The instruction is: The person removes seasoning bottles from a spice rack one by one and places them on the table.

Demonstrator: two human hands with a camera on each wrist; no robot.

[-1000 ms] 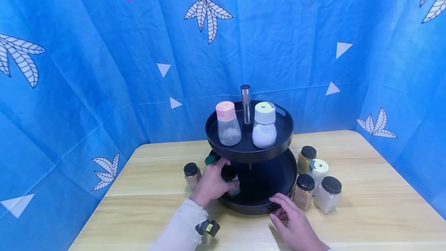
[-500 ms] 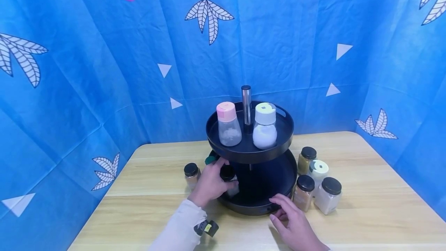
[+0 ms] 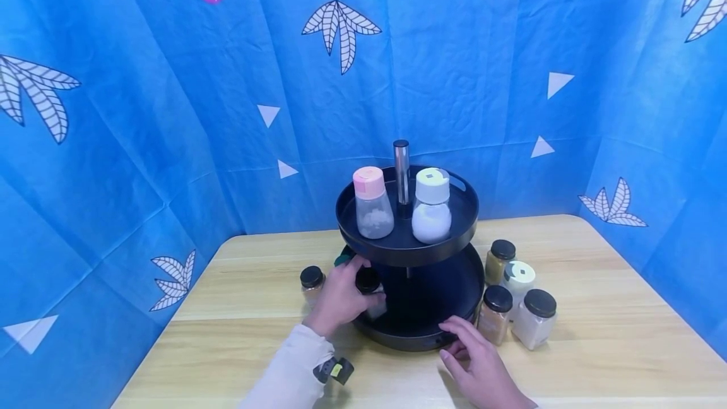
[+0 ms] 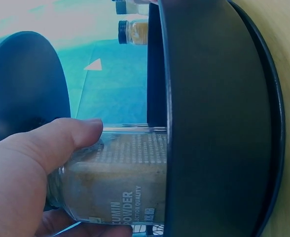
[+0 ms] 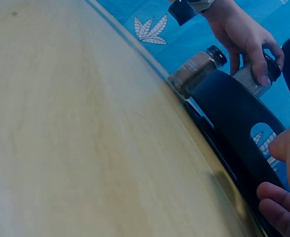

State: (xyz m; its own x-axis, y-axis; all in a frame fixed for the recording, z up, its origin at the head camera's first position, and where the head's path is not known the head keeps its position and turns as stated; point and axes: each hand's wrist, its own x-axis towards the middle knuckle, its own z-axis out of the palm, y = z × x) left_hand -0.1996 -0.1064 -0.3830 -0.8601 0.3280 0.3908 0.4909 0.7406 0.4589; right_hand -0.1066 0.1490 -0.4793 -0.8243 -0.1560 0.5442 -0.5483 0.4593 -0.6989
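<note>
My left hand (image 3: 341,298) grips a clear glass jar labelled cumin powder (image 4: 125,177); its black lid (image 3: 368,278) shows between thumb and fingers. The jar stands upright at the left of the lower tier (image 3: 437,292) of a black two-tier round tray stand, its base hidden behind the rim in the left wrist view. At the front right of that tier, my right hand (image 3: 479,363) has loosely bent fingers and holds nothing. A fingertip lies against the rim (image 5: 229,108) beside its handle cutout. Something green (image 3: 342,259) is mostly hidden behind my left hand.
The upper tier (image 3: 406,248) bears a pink-capped shaker (image 3: 375,210) and a white-capped one (image 3: 431,213). Left of the stand is a black-lidded jar (image 3: 312,283). Several jars, including a white-powder jar (image 3: 535,320), stand to the right. Blue curtain (image 3: 454,81) surrounds the wooden table (image 3: 227,333).
My left hand and the cumin jar have shifted slightly left along the lower tier, and the hand covers more of the jar outside. My right hand stays put.
</note>
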